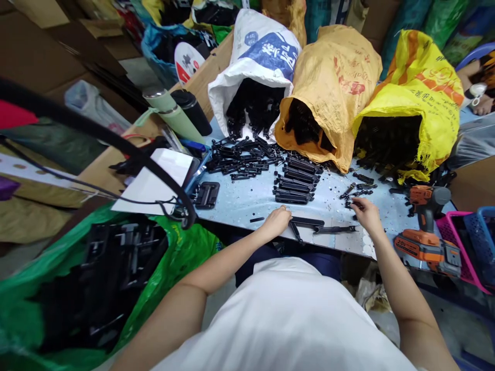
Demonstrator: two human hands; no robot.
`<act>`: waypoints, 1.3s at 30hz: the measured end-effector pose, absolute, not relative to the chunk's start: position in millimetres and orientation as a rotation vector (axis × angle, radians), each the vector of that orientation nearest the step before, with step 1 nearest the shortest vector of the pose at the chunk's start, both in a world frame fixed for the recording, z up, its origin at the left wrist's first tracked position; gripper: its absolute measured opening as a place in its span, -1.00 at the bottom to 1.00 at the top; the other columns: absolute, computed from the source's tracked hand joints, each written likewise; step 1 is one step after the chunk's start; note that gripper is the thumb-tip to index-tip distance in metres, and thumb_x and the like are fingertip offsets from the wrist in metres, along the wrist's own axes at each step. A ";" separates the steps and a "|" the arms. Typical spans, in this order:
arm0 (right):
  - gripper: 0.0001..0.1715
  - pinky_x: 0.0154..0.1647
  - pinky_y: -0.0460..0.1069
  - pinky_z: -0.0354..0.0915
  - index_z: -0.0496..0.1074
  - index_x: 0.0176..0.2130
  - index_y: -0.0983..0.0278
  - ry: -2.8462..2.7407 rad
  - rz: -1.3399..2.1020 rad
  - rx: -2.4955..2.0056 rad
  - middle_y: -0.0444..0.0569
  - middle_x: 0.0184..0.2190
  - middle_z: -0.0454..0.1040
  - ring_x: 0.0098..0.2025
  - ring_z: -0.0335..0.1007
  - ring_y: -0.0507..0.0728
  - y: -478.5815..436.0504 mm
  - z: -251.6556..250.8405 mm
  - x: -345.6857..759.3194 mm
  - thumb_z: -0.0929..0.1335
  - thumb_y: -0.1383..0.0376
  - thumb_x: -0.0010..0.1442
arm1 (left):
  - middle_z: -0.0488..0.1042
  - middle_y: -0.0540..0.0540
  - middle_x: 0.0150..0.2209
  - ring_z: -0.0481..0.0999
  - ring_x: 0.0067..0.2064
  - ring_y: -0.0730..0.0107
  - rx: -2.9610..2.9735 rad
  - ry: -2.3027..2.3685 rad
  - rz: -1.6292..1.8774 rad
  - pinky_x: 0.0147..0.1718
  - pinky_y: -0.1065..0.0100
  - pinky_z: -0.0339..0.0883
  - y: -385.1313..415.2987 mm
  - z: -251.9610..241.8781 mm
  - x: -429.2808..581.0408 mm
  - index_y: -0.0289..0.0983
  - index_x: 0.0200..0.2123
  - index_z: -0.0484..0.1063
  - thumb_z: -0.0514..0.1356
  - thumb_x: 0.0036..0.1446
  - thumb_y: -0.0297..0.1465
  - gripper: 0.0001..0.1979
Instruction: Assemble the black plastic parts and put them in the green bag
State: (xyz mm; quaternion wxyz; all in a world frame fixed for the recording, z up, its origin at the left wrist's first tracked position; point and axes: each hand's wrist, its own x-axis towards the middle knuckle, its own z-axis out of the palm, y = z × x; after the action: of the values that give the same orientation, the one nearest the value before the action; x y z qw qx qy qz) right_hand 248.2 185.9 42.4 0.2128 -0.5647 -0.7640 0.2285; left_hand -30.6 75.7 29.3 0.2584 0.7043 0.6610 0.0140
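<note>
My left hand is closed at the left end of a flat black plastic bar near the table's front edge. Joined to or touching that bar are a short black arm angled toward me and a thin black arm stretching right. Over to the right, my right hand has its fingers pinched together beside a small cluster of black parts. What sits between those fingertips is too small to make out. Beyond both hands lies a neat row of black folding arms.
A heap of black parts spills before a white sack, an orange sack and a yellow sack. A cordless drill stands right, beside a pink basket. A green bag of black parts is at lower left.
</note>
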 end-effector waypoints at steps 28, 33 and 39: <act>-0.60 -0.51 -0.13 0.31 0.36 -0.57 0.34 -1.547 2.000 -1.700 -0.16 -0.66 0.41 -0.60 0.28 -0.07 160.3 44.8 194.1 0.54 0.17 -0.33 | 0.48 -0.21 -0.26 0.43 -0.11 0.20 2.258 1.774 0.798 -0.21 0.21 0.26 53.0 -23.0 -31.2 -0.28 -0.25 0.41 -0.04 0.24 -0.35 -0.75; -0.43 -0.61 -0.13 0.20 0.17 -0.61 0.27 -1.693 1.838 -1.867 -0.25 -0.75 0.28 -0.68 0.18 -0.08 158.3 37.6 183.8 0.55 0.12 -0.43 | 0.47 -0.23 -0.17 0.37 0.03 0.16 2.384 1.593 0.885 -0.11 0.15 0.24 49.7 -24.7 -16.5 -0.29 -0.18 0.40 -0.04 0.23 -0.39 -0.75; -0.46 -0.45 -0.06 0.20 0.25 -0.49 0.25 -2.446 0.991 -1.807 -0.11 -0.54 0.38 -0.46 0.31 0.07 153.7 30.2 198.0 0.44 -0.09 -0.23 | 0.37 -0.28 0.01 0.28 0.11 0.13 2.589 1.385 0.615 0.05 0.09 0.11 55.7 -27.2 0.8 -0.33 0.00 0.28 0.03 0.20 -0.32 -0.67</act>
State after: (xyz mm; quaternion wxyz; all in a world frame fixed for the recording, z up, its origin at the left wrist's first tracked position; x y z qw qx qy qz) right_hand 198.0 153.7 30.2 -0.0285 -0.5648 -0.7643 0.3097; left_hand 0.8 55.7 -27.2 0.0709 0.8609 0.4604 0.2046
